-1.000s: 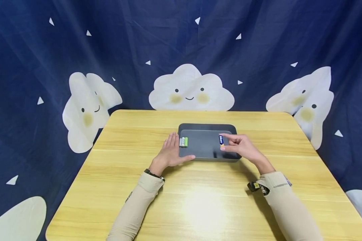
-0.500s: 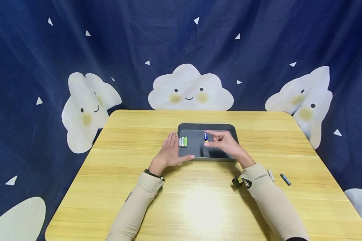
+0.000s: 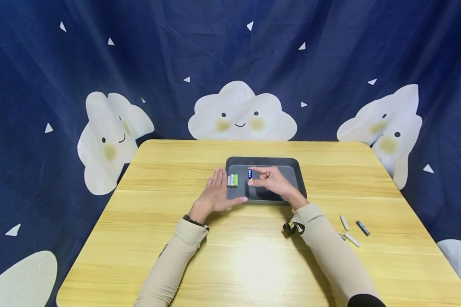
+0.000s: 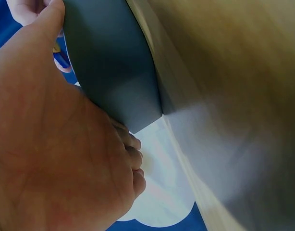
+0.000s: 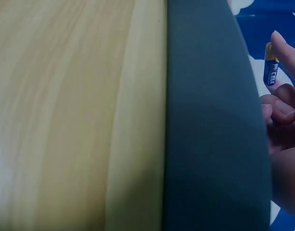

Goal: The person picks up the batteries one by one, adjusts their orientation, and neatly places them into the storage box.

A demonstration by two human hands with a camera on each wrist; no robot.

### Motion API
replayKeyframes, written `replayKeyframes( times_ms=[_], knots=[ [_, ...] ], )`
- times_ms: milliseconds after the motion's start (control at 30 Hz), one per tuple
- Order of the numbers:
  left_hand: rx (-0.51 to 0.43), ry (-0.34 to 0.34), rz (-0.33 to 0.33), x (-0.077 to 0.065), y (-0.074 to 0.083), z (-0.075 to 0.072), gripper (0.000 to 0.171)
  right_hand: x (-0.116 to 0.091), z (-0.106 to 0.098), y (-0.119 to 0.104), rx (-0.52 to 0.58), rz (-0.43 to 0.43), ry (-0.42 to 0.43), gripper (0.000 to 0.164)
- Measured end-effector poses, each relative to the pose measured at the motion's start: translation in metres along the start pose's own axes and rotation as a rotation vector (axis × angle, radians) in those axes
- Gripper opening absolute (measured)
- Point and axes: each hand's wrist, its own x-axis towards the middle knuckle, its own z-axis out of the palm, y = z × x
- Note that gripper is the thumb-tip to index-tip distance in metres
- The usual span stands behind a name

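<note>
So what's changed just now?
The right fingers, pinching a blue battery, moved left across the tray toward the three batteries in it. Loose batteries on the table came out from behind the right sleeve. Nothing was grabbed or released; the left fingers and the three batteries stayed put.

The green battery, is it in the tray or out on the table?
In. The green battery lies inside the gray tray, beside two paler batteries, near the left hand.

Left hand [image 3: 215,194]: fingers straight and together, thumb spread. Right hand [image 3: 274,181]: index finger and thumb pinching, other fingers curled. Forearms [image 3: 173,261] reach forward.
</note>
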Motion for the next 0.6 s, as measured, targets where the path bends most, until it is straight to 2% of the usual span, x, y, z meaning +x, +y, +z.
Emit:
replayKeyframes(
  times_ms=[400, 600],
  knots=[
    [0.024, 0.001, 0.011, 0.000, -0.001, -0.001, 0.130, 0.016, 0.020, 0.009, -0.052, 0.032, -0.031, 0.061],
    [0.026, -0.001, 0.014, -0.001, 0.000, -0.002, 0.130, 0.022, 0.025, 0.012, -0.041, 0.086, -0.044, 0.060]
  ],
)
